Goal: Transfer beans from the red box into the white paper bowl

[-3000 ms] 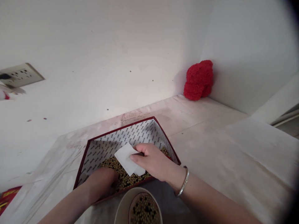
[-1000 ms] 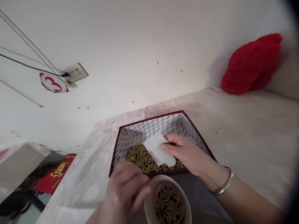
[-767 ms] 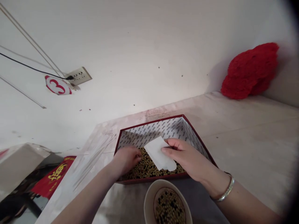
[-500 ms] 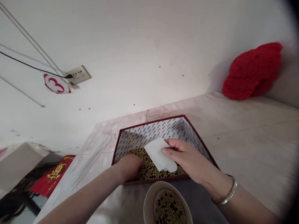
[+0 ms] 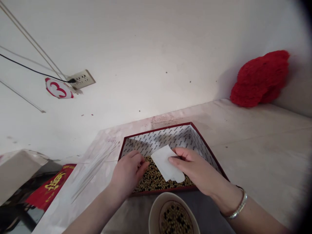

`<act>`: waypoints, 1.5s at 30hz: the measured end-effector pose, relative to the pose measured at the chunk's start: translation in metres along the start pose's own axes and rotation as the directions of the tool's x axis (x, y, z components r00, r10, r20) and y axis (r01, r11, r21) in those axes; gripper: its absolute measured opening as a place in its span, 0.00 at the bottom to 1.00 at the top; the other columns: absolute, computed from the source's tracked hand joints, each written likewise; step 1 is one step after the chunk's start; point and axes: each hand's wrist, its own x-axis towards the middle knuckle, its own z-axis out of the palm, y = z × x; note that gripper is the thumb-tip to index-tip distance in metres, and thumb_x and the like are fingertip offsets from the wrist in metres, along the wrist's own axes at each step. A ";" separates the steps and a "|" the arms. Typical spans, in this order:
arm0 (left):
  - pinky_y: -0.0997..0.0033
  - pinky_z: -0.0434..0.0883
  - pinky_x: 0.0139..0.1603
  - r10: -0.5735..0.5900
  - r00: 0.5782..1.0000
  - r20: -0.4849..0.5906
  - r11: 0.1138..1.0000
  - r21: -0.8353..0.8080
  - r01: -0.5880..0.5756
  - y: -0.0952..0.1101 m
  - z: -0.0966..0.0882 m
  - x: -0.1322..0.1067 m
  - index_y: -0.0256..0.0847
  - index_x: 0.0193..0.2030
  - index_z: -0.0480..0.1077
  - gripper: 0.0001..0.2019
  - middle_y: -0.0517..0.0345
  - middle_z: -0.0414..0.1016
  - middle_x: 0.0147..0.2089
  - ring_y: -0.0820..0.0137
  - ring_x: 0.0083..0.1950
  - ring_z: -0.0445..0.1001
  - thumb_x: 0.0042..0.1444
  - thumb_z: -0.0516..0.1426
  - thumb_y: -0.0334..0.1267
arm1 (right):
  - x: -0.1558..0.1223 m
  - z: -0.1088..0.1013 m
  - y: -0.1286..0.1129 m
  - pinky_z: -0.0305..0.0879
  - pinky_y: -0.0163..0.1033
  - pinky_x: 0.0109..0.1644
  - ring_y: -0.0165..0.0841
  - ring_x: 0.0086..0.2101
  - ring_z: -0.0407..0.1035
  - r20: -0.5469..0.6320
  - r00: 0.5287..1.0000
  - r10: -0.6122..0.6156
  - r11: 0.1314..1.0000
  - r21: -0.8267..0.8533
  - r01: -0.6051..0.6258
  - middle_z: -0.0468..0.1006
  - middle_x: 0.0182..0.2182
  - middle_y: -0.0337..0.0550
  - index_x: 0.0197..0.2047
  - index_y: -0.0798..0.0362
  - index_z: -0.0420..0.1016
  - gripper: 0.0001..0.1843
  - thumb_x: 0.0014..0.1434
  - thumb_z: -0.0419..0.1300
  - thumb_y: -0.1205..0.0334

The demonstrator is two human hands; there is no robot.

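Observation:
A dark red box with a white patterned lining sits on the table and holds a heap of small yellowish beans. My right hand reaches in from the right and pinches a white card that stands on the beans. My left hand is over the left part of the beans with its fingers curled together; what they hold, if anything, is hidden. A white bowl with beans in it stands just in front of the box.
A red fluffy cushion leans in the far right corner. A wall socket with a black cable and a round sign with a red 3 are on the left wall. Red paper lies low left.
My left hand went from above the bowl into the box, dug into the beans, and now sits raised slightly with fingers curled. My right hand and the card barely moved.

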 end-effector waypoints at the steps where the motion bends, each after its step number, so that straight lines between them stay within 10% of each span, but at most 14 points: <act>1: 0.69 0.67 0.34 0.025 0.989 -0.145 0.996 -0.078 -0.037 0.007 -0.005 -0.003 0.40 0.29 0.68 0.09 0.58 0.69 0.31 0.70 0.34 0.69 0.58 0.52 0.37 | 0.000 0.000 0.000 0.57 0.33 0.29 0.28 0.25 0.60 0.002 1.000 0.002 1.000 -0.007 -0.002 0.67 0.24 0.38 0.31 0.54 0.69 0.07 0.56 0.55 0.60; 6: 0.69 0.69 0.37 0.193 0.780 -0.595 0.929 -0.145 -0.341 0.043 -0.014 -0.011 0.40 0.35 0.72 0.07 0.58 0.71 0.33 0.72 0.35 0.69 0.49 0.61 0.28 | -0.003 0.001 -0.006 0.56 0.33 0.29 0.27 0.25 0.58 0.073 0.997 -0.004 0.999 0.043 0.001 0.66 0.24 0.37 0.31 0.54 0.69 0.05 0.56 0.54 0.64; 13: 0.62 0.68 0.36 0.238 0.715 -0.658 0.935 -0.043 -0.351 0.056 0.002 0.002 0.40 0.38 0.74 0.11 0.57 0.73 0.32 0.68 0.34 0.68 0.45 0.63 0.27 | -0.003 -0.001 -0.005 0.51 0.32 0.25 0.24 0.22 0.54 0.183 0.983 0.016 0.987 0.157 -0.045 0.61 0.22 0.34 0.29 0.55 0.66 0.04 0.55 0.54 0.66; 29: 0.65 0.69 0.42 0.089 0.829 -0.552 0.945 -0.217 -0.246 0.053 0.004 -0.001 0.41 0.37 0.71 0.07 0.57 0.71 0.37 0.70 0.40 0.69 0.51 0.58 0.28 | -0.005 -0.003 -0.005 0.46 0.32 0.23 0.24 0.21 0.49 0.179 0.984 -0.012 1.000 0.013 0.010 0.55 0.20 0.32 0.27 0.55 0.63 0.08 0.57 0.54 0.63; 38: 0.62 0.69 0.42 0.096 0.809 -0.580 0.979 -0.094 -0.184 0.050 0.005 0.006 0.39 0.34 0.70 0.04 0.55 0.71 0.35 0.68 0.38 0.69 0.51 0.57 0.29 | -0.004 -0.001 -0.006 0.50 0.32 0.24 0.25 0.21 0.52 0.162 0.987 0.012 1.000 0.012 -0.014 0.59 0.21 0.34 0.27 0.54 0.65 0.08 0.56 0.54 0.60; 45: 0.64 0.69 0.39 0.144 0.865 -0.481 0.949 -0.180 -0.258 0.056 0.000 -0.022 0.40 0.32 0.69 0.05 0.55 0.71 0.34 0.68 0.37 0.69 0.50 0.56 0.26 | -0.001 -0.002 -0.004 0.54 0.33 0.28 0.28 0.24 0.56 0.003 0.998 -0.059 0.992 -0.112 0.059 0.64 0.23 0.36 0.26 0.53 0.67 0.09 0.56 0.54 0.60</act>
